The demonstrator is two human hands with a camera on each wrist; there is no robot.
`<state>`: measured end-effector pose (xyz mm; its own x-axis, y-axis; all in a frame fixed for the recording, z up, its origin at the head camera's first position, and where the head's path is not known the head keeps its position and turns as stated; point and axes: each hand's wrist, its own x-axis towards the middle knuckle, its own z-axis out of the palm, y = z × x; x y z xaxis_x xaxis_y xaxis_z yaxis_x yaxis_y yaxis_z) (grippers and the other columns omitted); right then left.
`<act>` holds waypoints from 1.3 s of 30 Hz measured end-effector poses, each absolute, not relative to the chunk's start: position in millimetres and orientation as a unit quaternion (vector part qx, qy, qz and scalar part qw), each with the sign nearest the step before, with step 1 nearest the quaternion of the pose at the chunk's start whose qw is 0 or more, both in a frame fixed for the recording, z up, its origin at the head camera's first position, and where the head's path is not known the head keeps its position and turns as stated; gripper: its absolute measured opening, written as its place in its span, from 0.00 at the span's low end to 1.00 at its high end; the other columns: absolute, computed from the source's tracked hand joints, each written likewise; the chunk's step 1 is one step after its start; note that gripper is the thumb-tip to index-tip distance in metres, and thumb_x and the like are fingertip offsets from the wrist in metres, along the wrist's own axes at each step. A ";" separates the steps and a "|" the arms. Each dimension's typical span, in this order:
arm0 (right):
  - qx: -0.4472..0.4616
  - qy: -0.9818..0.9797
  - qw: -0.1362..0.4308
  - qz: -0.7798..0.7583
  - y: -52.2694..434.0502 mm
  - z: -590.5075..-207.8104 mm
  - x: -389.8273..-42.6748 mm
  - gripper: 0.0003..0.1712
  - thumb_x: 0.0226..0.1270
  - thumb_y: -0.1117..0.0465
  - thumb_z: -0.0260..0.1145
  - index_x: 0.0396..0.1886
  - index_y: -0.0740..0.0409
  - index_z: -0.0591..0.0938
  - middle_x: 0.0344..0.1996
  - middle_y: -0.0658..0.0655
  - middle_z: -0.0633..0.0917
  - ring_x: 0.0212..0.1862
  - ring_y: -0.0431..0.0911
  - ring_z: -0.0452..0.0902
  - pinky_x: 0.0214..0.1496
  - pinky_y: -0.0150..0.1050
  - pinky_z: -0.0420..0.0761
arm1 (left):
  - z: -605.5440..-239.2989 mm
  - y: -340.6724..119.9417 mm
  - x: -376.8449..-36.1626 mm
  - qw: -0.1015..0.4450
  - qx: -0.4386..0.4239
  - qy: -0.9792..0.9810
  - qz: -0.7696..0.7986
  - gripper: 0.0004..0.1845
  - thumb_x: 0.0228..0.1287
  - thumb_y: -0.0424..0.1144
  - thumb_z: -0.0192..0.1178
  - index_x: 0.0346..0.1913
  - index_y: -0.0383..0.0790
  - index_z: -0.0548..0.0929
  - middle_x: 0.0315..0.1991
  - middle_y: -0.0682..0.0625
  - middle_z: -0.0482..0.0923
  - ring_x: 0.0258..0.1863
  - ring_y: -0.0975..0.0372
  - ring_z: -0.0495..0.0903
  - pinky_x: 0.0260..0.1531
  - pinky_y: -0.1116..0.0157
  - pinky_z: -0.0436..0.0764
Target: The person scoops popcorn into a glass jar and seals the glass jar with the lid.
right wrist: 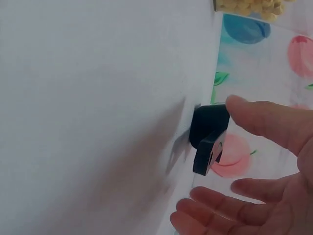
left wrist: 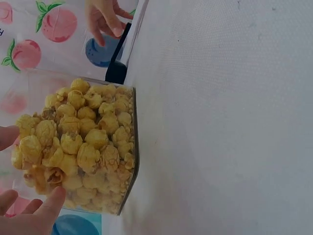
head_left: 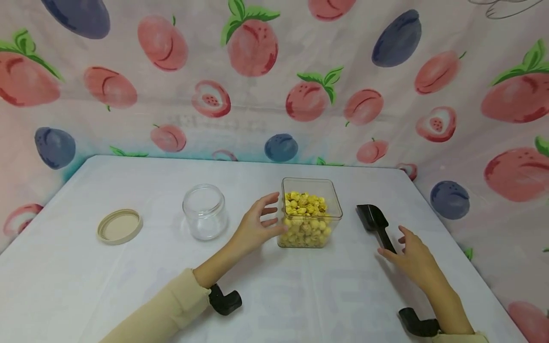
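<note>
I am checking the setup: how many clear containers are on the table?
2: an empty glass jar at centre-left, and a square tub of popcorn beside the left hand.

Both arms reach forward, left grip [head_left: 257, 224] and right grip [head_left: 411, 257] spread, fingers relaxed, holding nothing.

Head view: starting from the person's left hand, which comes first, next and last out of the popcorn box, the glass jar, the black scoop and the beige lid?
From the left hand:
1. Popcorn box, right at its fingertips, just to the right.
2. Glass jar, close by on the left.
3. Black scoop, beyond the box, by the right hand.
4. Beige lid, far left.
</note>
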<state>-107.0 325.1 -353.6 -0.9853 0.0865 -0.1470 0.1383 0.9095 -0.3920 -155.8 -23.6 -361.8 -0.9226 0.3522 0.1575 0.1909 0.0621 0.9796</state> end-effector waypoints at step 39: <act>0.081 0.967 -0.104 -0.219 333.5 -345.8 -101.2 0.22 0.64 0.55 0.62 0.42 0.74 0.76 0.27 0.66 0.79 0.28 0.51 0.73 0.22 0.34 0.68 | -366.9 -18.8 -158.8 0.052 0.194 0.721 0.663 0.38 0.53 0.30 0.67 0.67 0.42 0.63 0.64 0.44 0.64 0.56 0.50 0.73 0.52 0.60 0.79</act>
<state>-101.2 333.5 -345.8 -0.9654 0.2012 0.1657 0.1102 0.8913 -0.4399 -158.8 -18.8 -366.9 -0.9193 0.3486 0.1824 0.2107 0.0445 0.9765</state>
